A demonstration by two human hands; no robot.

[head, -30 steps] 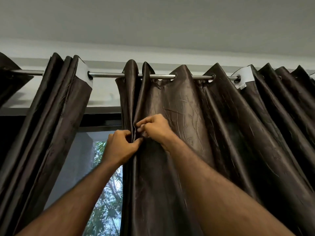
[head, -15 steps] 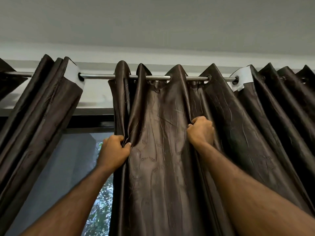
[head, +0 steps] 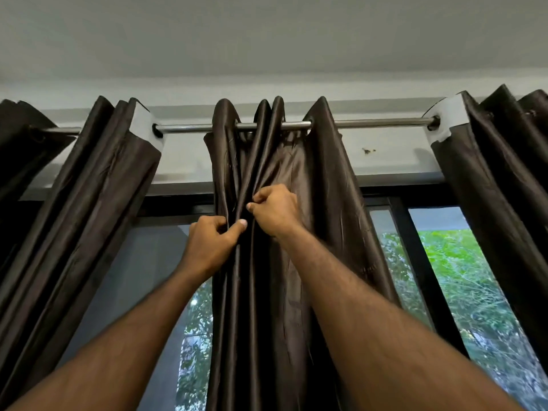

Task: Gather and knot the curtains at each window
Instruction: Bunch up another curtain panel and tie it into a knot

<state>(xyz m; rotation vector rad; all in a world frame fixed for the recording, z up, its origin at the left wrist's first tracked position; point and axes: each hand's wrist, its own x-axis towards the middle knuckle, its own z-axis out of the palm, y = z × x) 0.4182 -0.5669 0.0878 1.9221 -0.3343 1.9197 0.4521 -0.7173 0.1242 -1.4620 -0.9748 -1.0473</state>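
Three dark brown satin curtain panels hang on one steel rod (head: 370, 123). The middle curtain panel (head: 308, 179) is bunched at centre. Two raised hands pinch its folds: left hand (head: 209, 244) at seven o'clock of the right hand (head: 274, 210), fingers curled on fabric.

A room in a home, seen up by the window

Dark brown eyelet curtains (head: 275, 262) hang in bunched panels from a metal rod (head: 382, 123) fixed just under a plain grey ceiling (head: 267, 34); beneath the rod a painted wall (head: 385, 155) with a small mark meets a black-framed window (head: 427, 280), and green trees (head: 474, 280) show through the glass
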